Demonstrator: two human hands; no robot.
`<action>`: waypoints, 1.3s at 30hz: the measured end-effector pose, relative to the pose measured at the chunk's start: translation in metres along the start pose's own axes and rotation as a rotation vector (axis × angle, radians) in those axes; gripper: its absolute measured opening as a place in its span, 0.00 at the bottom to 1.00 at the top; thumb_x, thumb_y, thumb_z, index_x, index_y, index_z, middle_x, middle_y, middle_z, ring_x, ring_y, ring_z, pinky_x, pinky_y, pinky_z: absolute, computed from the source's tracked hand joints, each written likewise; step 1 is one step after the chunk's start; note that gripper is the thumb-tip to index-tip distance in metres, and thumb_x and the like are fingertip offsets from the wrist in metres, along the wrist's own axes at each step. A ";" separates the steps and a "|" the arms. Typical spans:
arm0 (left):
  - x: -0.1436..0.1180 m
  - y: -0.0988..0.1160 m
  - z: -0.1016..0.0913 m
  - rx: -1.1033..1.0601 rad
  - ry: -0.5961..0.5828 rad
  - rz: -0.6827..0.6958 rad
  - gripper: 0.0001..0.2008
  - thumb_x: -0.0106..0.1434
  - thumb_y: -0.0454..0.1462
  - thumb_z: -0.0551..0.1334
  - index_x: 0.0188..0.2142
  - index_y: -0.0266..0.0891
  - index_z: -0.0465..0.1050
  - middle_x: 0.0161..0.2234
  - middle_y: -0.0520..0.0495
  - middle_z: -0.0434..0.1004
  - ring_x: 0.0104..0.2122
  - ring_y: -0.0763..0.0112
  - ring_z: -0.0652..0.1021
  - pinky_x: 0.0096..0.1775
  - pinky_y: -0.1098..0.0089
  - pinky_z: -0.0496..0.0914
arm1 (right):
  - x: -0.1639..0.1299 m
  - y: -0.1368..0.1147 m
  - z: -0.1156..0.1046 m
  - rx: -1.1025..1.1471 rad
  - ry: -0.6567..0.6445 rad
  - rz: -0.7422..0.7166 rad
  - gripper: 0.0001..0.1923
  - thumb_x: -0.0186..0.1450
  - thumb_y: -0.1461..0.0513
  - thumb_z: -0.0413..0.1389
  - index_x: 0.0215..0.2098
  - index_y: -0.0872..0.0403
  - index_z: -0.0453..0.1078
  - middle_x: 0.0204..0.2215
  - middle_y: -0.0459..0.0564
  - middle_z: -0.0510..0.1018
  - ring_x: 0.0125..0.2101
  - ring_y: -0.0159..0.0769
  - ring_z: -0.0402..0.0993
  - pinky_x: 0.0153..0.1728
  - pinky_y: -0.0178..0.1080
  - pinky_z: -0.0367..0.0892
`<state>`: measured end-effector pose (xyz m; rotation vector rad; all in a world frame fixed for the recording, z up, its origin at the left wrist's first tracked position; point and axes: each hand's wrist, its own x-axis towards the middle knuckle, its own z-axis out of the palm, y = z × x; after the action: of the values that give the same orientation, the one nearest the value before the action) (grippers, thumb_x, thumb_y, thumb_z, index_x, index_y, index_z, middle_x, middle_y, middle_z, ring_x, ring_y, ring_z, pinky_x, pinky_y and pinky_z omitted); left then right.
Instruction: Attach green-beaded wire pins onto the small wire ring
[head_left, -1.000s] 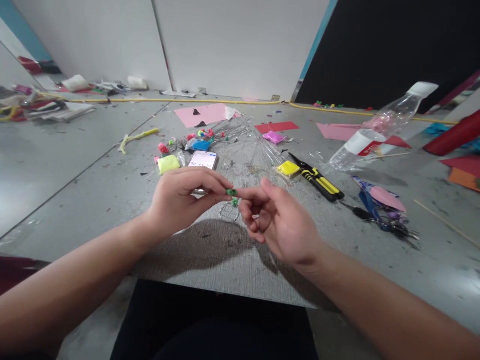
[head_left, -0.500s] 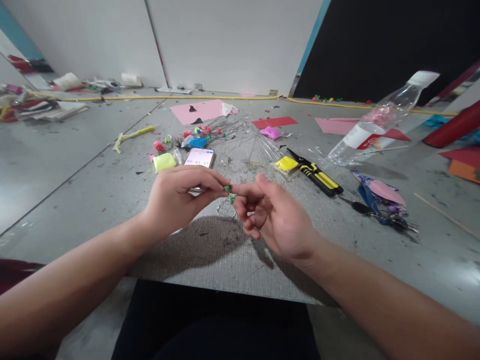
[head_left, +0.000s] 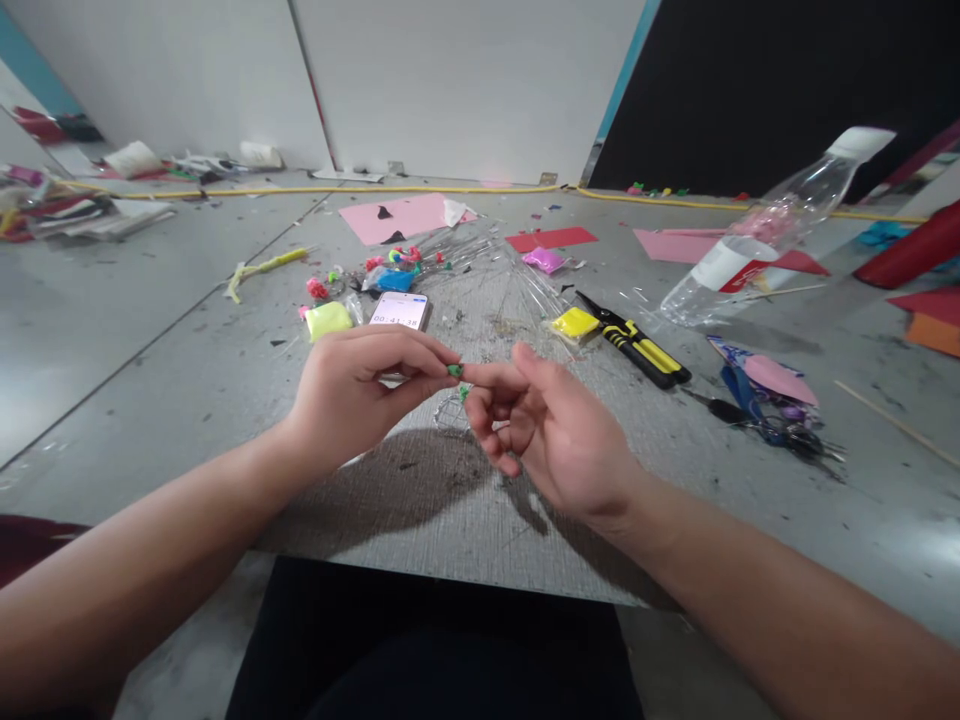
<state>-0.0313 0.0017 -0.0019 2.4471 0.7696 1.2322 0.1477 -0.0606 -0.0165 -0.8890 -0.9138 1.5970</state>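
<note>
Left hand (head_left: pixel 352 395) pinching green clay bit (head_left: pixel 454 370) mid-frame, right hand (head_left: pixel 559 430) fingertips touching it. Best kept gentle, no squashing.

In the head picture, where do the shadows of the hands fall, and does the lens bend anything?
Head view: the left hand and right hand cast a dark shadow on the board below them, toward the person; the wide lens bends the bottle and table edges; far clutter is soft.

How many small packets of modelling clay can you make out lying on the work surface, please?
3: a lime packet left of the phone, a pink packet beside the red card, a yellow packet by the pliers. More may hide in the coloured clutter behind the phone.
</note>
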 end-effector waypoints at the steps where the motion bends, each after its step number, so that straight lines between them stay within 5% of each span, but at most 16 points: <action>1: 0.000 0.000 0.000 -0.003 -0.004 -0.009 0.04 0.61 0.35 0.68 0.28 0.44 0.79 0.34 0.48 0.85 0.30 0.69 0.82 0.29 0.70 0.74 | 0.000 0.000 0.000 0.004 -0.006 -0.003 0.26 0.60 0.41 0.57 0.36 0.55 0.77 0.23 0.46 0.72 0.19 0.28 0.64 0.14 0.31 0.55; 23: 0.000 0.000 -0.004 0.053 -0.016 0.049 0.05 0.59 0.33 0.69 0.28 0.44 0.79 0.35 0.49 0.86 0.32 0.69 0.83 0.31 0.70 0.75 | 0.001 0.003 -0.003 -0.020 -0.028 -0.024 0.27 0.63 0.41 0.55 0.41 0.55 0.78 0.26 0.48 0.74 0.21 0.30 0.66 0.14 0.31 0.56; 29: -0.002 0.001 0.000 -0.070 0.023 -0.083 0.05 0.57 0.34 0.70 0.31 0.42 0.76 0.34 0.48 0.84 0.32 0.69 0.83 0.32 0.70 0.78 | 0.001 0.004 -0.004 -0.039 -0.024 -0.055 0.27 0.63 0.41 0.55 0.41 0.55 0.77 0.27 0.49 0.75 0.22 0.30 0.67 0.15 0.31 0.57; 39: -0.001 0.001 0.000 -0.074 -0.003 -0.113 0.03 0.59 0.36 0.69 0.35 0.46 0.80 0.32 0.49 0.82 0.31 0.67 0.81 0.32 0.67 0.76 | -0.001 0.003 -0.002 -0.103 -0.039 -0.079 0.26 0.64 0.42 0.55 0.37 0.55 0.77 0.28 0.49 0.75 0.23 0.29 0.66 0.16 0.31 0.58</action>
<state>-0.0318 0.0005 -0.0017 2.3120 0.8339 1.1932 0.1481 -0.0622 -0.0198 -0.8852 -1.0542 1.5151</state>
